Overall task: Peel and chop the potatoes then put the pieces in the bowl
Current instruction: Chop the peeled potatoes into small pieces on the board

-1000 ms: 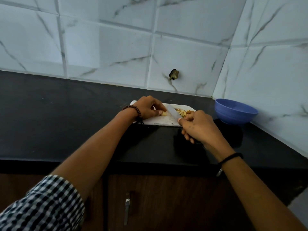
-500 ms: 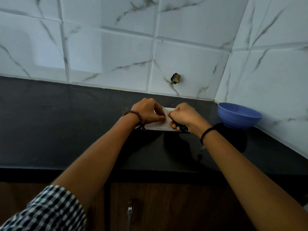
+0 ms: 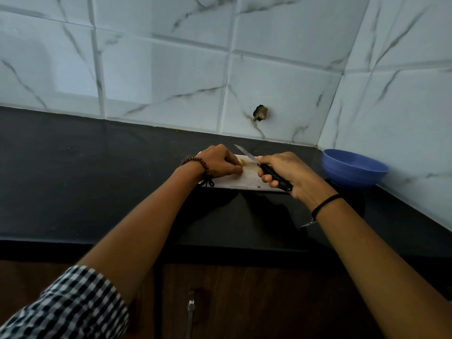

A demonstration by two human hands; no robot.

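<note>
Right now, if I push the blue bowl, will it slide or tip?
Probably slide: the blue bowl looks like light plastic on a smooth, glossy counter. Tipping seems unlikely, as it is wide and low. Whether it holds anything, I cannot tell.

No text, label, brand, number or sign can be read on anything in view.
</note>
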